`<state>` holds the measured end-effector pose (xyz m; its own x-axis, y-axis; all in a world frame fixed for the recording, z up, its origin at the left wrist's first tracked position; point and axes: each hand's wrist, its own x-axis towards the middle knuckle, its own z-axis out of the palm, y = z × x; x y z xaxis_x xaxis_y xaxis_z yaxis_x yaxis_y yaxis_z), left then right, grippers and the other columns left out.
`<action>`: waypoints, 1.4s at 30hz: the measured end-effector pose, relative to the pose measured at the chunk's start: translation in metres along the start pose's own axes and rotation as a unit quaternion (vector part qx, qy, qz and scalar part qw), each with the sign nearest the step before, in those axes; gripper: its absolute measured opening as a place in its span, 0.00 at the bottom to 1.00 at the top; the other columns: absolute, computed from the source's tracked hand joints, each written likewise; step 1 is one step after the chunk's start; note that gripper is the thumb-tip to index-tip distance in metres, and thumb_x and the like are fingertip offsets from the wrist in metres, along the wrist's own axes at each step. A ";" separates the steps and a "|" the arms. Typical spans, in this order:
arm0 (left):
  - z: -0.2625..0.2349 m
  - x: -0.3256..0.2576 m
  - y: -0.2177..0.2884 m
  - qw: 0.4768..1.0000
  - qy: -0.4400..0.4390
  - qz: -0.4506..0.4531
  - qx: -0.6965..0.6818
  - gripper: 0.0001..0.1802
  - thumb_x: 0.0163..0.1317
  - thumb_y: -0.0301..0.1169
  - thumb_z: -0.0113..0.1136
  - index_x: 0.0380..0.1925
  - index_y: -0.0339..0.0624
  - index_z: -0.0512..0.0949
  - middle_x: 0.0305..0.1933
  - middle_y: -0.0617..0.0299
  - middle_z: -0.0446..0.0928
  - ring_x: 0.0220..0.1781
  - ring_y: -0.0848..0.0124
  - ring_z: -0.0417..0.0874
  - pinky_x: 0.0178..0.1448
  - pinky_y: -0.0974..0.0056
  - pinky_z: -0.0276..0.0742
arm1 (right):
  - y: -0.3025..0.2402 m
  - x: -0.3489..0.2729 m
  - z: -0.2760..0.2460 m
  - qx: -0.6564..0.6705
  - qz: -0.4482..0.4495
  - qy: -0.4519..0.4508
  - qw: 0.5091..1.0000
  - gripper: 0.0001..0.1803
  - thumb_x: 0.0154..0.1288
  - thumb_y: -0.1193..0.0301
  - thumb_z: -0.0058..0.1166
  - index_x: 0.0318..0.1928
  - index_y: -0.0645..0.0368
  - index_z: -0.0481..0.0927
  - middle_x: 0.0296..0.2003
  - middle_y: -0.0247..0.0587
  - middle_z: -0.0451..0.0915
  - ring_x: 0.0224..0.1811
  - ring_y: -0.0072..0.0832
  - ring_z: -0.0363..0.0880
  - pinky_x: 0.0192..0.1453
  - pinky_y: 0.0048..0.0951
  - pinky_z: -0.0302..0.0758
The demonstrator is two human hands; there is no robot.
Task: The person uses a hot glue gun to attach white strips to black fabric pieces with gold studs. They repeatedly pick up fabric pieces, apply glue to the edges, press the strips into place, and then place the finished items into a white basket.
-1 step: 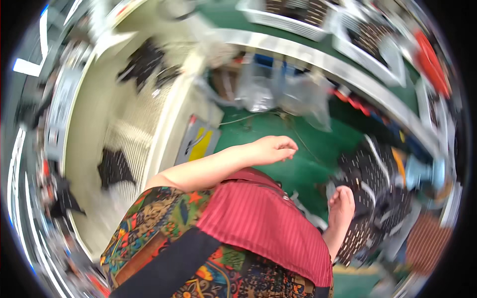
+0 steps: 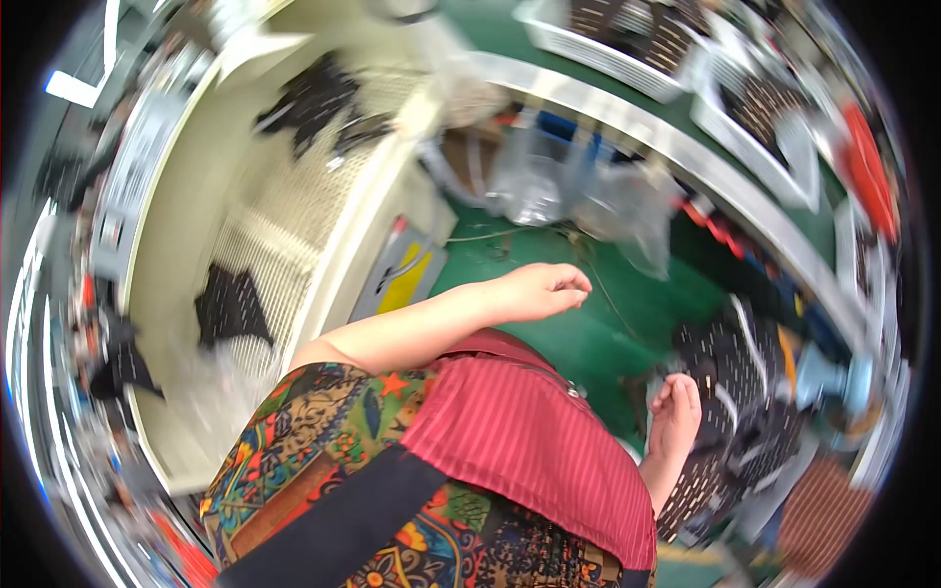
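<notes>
My left hand [image 2: 545,292] hovers above the green floor in front of my body, its fingers loosely curled with a gap by the thumb. Nothing shows in it. My right hand [image 2: 674,410] is held up lower on the right, fingers half bent and apart, with no object visible in it. Beyond and beside the right hand, a heap of black fabric with light dashes [image 2: 730,392] lies low down; whether the hand touches it I cannot tell. Next to the left forearm stands a cream trough [image 2: 328,265] with a ribbed bottom, holding dark cloth pieces [image 2: 233,306].
A green bench with a pale edge [image 2: 608,103] crosses the far side, carrying white baskets [image 2: 603,54] of dark pieces. Clear plastic bags [image 2: 627,206] hang below that edge. A grey box with a yellow label [image 2: 400,279] sits against the trough. A light blue stool-like object [image 2: 833,377] stands right.
The view has turned slightly, so the trough, bench and baskets sit farther right and the fabric heap a little lower. Both hands keep nearly the same pose.
</notes>
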<state>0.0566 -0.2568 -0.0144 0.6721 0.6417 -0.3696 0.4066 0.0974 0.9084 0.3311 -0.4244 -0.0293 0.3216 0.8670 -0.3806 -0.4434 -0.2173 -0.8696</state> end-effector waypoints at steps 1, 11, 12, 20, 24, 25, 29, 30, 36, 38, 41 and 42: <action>-0.021 -0.021 -0.017 0.998 0.061 0.018 0.021 0.20 0.68 0.38 0.50 0.55 0.39 0.70 0.46 0.58 0.79 0.48 0.69 0.79 0.55 0.63 0.74 | -0.001 0.011 0.024 -0.023 0.008 -0.043 0.999 0.07 0.70 0.71 0.46 0.39 0.60 0.76 0.24 0.31 0.71 0.24 0.19 0.69 0.28 0.20 0.67; -0.161 -0.282 -0.159 0.713 0.655 -0.160 0.192 0.21 0.58 0.35 0.59 0.51 0.39 0.73 0.56 0.48 0.72 0.58 0.51 0.71 0.63 0.53 0.67 | 0.031 0.076 0.296 -0.207 0.071 -0.292 0.931 0.07 0.70 0.72 0.47 0.45 0.59 0.74 0.27 0.30 0.73 0.26 0.17 0.70 0.31 0.17 0.68; -0.165 -0.306 -0.170 0.668 0.677 -0.222 0.214 0.21 0.58 0.35 0.59 0.51 0.40 0.73 0.56 0.49 0.72 0.59 0.52 0.71 0.63 0.53 0.66 | 0.038 0.079 0.320 -0.226 0.068 -0.318 0.918 0.08 0.69 0.73 0.47 0.46 0.59 0.74 0.28 0.30 0.73 0.27 0.17 0.70 0.32 0.17 0.68; -0.157 -0.382 -0.233 0.596 0.646 -0.450 0.158 0.26 0.54 0.29 0.58 0.55 0.39 0.69 0.61 0.52 0.67 0.64 0.56 0.67 0.66 0.56 0.65 | 0.076 0.074 0.453 -0.324 0.084 -0.479 0.811 0.09 0.68 0.74 0.49 0.47 0.61 0.74 0.28 0.32 0.74 0.28 0.18 0.70 0.34 0.18 0.68; -0.154 -0.384 -0.242 0.562 0.670 -0.451 0.180 0.22 0.53 0.24 0.55 0.51 0.37 0.71 0.58 0.52 0.71 0.59 0.57 0.72 0.61 0.59 0.71 | 0.080 0.082 0.481 -0.363 0.070 -0.528 0.764 0.11 0.68 0.74 0.49 0.49 0.61 0.75 0.29 0.31 0.74 0.30 0.17 0.70 0.37 0.19 0.68; -0.154 -0.383 -0.244 0.544 0.680 -0.453 0.188 0.21 0.53 0.23 0.54 0.49 0.36 0.73 0.56 0.52 0.72 0.58 0.56 0.73 0.60 0.59 0.71 | 0.079 0.089 0.487 -0.383 0.043 -0.531 0.754 0.11 0.68 0.74 0.49 0.49 0.62 0.74 0.30 0.32 0.74 0.31 0.18 0.71 0.37 0.19 0.69; -0.155 -0.392 -0.257 0.520 0.756 -0.372 0.138 0.13 0.56 0.22 0.52 0.42 0.37 0.79 0.48 0.53 0.78 0.52 0.57 0.77 0.58 0.61 0.73 | 0.077 0.132 0.509 -0.474 -0.113 -0.522 0.700 0.12 0.68 0.73 0.49 0.50 0.65 0.74 0.35 0.34 0.76 0.36 0.20 0.73 0.42 0.21 0.71; -0.165 -0.392 -0.247 0.536 0.777 -0.315 0.099 0.12 0.56 0.22 0.52 0.41 0.37 0.80 0.47 0.53 0.78 0.51 0.57 0.78 0.57 0.61 0.73 | 0.078 0.150 0.510 -0.498 -0.184 -0.500 0.684 0.13 0.68 0.73 0.50 0.50 0.66 0.73 0.36 0.36 0.76 0.37 0.22 0.74 0.43 0.23 0.71; -0.173 -0.364 -0.219 0.653 0.716 -0.223 0.103 0.12 0.57 0.22 0.53 0.41 0.40 0.81 0.46 0.55 0.80 0.50 0.57 0.79 0.56 0.60 0.75 | 0.084 0.195 0.556 -0.630 -0.435 -0.478 0.431 0.17 0.64 0.73 0.49 0.52 0.67 0.72 0.47 0.57 0.76 0.51 0.51 0.73 0.56 0.42 0.69; -0.168 -0.352 -0.219 0.687 0.674 -0.251 0.102 0.12 0.56 0.22 0.53 0.40 0.40 0.82 0.46 0.55 0.80 0.49 0.57 0.79 0.56 0.60 0.75 | 0.090 0.202 0.566 -0.659 -0.353 -0.500 0.437 0.19 0.65 0.71 0.49 0.55 0.67 0.71 0.48 0.57 0.75 0.51 0.51 0.73 0.56 0.41 0.69; -0.154 -0.337 -0.216 0.702 0.648 -0.282 0.089 0.13 0.54 0.22 0.53 0.39 0.40 0.82 0.46 0.54 0.80 0.48 0.56 0.80 0.55 0.59 0.76 | 0.105 0.218 0.580 -0.673 -0.244 -0.537 0.446 0.25 0.64 0.66 0.51 0.57 0.69 0.69 0.47 0.58 0.76 0.49 0.45 0.75 0.56 0.36 0.69; -0.150 -0.333 -0.215 0.706 0.642 -0.287 0.083 0.13 0.54 0.22 0.53 0.39 0.40 0.82 0.46 0.54 0.80 0.48 0.56 0.80 0.55 0.59 0.76 | 0.108 0.218 0.586 -0.679 -0.205 -0.542 0.452 0.26 0.63 0.66 0.53 0.57 0.70 0.69 0.45 0.58 0.77 0.48 0.43 0.76 0.55 0.35 0.70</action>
<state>-0.3468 -0.3774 -0.0574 -0.7041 0.7044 -0.0894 0.5233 0.5999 0.6051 -0.1373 0.0035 -0.0220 -0.7805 0.5102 -0.3613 0.6250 0.6242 -0.4688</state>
